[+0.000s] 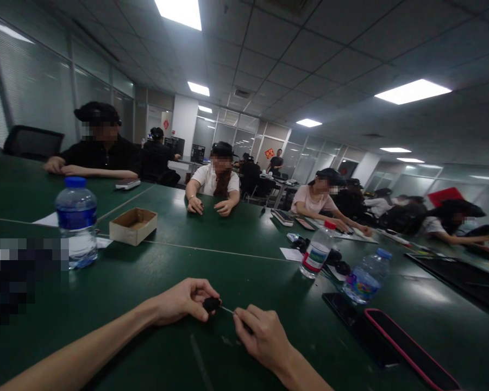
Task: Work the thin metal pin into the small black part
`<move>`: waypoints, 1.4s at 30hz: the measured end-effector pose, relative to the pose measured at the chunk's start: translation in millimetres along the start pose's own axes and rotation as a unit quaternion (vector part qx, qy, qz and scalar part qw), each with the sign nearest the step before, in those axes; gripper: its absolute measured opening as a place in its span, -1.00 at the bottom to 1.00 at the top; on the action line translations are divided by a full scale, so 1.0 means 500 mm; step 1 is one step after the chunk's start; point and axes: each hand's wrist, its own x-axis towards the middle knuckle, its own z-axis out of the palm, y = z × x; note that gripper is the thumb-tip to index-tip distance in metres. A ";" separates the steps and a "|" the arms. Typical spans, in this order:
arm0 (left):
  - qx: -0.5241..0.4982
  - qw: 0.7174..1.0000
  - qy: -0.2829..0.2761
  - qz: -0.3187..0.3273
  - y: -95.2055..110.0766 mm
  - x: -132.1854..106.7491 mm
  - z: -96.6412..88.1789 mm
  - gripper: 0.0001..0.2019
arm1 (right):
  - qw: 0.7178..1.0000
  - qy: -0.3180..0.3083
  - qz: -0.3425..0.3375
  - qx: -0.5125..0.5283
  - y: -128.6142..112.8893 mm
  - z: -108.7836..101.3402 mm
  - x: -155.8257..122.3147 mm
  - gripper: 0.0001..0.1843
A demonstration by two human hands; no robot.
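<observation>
Near the front middle of the green table (158,288), my left hand (181,300) grips a small black part (211,304) between thumb and fingers. Its exact kind cannot be made out. Opposite it, my right hand (261,331) is closed around what looks like a thin screwdriver (227,309). Only its slim, light metal shaft shows; the fingers cover the handle. The shaft points left and its tip meets the right side of the black part, or comes very close to it. Both hands are low over the tabletop.
An open cardboard box (133,227) and a large blue-capped bottle (77,222) stand ahead on the left. To the right are a red-capped bottle (318,251), a blue-capped bottle (367,277), a dark phone (358,328) and a pink-edged phone (411,347). Several people sit around the table.
</observation>
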 end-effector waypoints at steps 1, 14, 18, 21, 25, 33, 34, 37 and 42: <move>-0.001 1.000 0.009 0.008 -0.002 0.002 0.001 -0.46 | 1.000 0.005 0.000 -0.005 0.002 0.002 0.001 -0.67; 0.097 0.993 0.059 0.023 -0.002 0.017 -0.003 -0.30 | 0.999 0.040 -0.019 -0.021 0.025 0.020 0.004 -0.57; 0.099 0.994 0.044 0.028 -0.002 0.014 -0.002 -0.32 | 0.999 0.032 -0.004 -0.014 0.019 0.018 0.007 -0.56; 0.110 0.992 0.049 0.029 -0.002 0.012 -0.002 -0.33 | 1.000 0.026 0.007 -0.008 0.017 0.017 0.009 -0.56; 0.115 0.991 0.054 0.042 -0.005 0.012 -0.001 -0.36 | 1.000 0.016 0.010 -0.008 0.014 0.014 0.009 -0.58; 0.130 0.990 0.042 0.043 0.004 0.010 0.004 -0.36 | 1.000 0.009 0.006 -0.003 0.014 0.011 0.008 -0.59; 0.131 0.990 0.040 0.042 0.007 0.008 0.006 -0.36 | 1.000 0.008 0.002 -0.002 0.015 0.011 0.007 -0.59; 0.134 0.990 0.030 0.033 0.015 0.003 0.010 -0.36 | 1.000 0.005 -0.010 -0.001 0.017 0.011 0.005 -0.61; 0.144 0.989 0.019 0.034 0.014 0.004 0.007 -0.35 | 1.000 0.004 -0.031 -0.002 0.015 0.010 0.002 -0.62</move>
